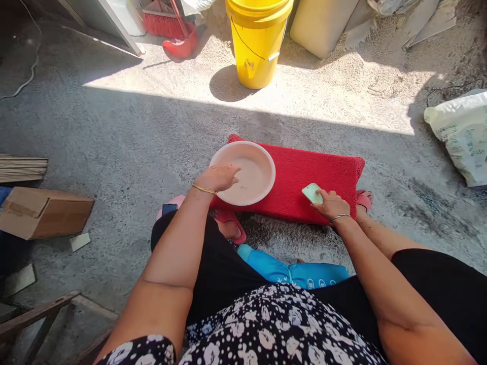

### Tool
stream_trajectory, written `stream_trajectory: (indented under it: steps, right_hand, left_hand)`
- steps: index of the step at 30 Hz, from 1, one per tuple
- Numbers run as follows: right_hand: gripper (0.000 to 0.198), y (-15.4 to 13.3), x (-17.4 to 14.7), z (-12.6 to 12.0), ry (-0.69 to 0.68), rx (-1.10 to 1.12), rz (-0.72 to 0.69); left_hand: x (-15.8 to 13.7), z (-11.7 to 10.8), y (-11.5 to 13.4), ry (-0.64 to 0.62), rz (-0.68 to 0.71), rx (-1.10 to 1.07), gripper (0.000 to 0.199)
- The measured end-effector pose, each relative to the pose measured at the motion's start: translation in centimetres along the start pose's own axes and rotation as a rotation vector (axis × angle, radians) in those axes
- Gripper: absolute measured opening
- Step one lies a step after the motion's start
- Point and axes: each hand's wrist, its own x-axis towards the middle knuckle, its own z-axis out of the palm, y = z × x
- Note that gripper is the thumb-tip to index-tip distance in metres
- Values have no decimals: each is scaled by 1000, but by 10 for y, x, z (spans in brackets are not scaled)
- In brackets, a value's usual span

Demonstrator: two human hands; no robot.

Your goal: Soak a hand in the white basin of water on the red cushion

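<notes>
A pale pink plastic basin sits on the left part of a red cloth-covered slab. My left hand reaches over the basin's left rim, fingers stretched out above its inside and holding nothing; I cannot tell whether it touches the basin. Whether the basin holds water is unclear. In my right hand is a pale green scrub brush, seen from its flat, rounded back over the right part of the red cloth. Its bristles are hidden.
Beyond the cloth stands a yellow bucket, with a red broom and dustpan to its left. A cardboard box lies at left, a white sack at right. A blue bundle lies between my legs; a phone rests near my left knee.
</notes>
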Motion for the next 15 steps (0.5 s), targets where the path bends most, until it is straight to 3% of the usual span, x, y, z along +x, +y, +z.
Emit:
stream_trajectory:
  steps: [4, 7, 10, 13, 15]
  right_hand:
    - [55, -95, 8, -10, 70, -1, -207]
    - [51, -111, 15, -6, 65, -15, -289]
    - [54, -72, 17, 6, -2, -60, -210]
    - [55, 0, 15, 21, -57, -101, -30]
    - [52, 51, 13, 31, -80, -110, 26]
  left_hand:
    - [0, 6, -9, -18, -16, -28, 46]
    - [-9, 5, -23, -8, -84, -103, 48]
    - [-37, -2, -41, 143, -144, -242, 49]
    - [-75, -1, -60, 311, -151, -442, 51]
    - [-98, 11, -74, 369, -179, -562, 53]
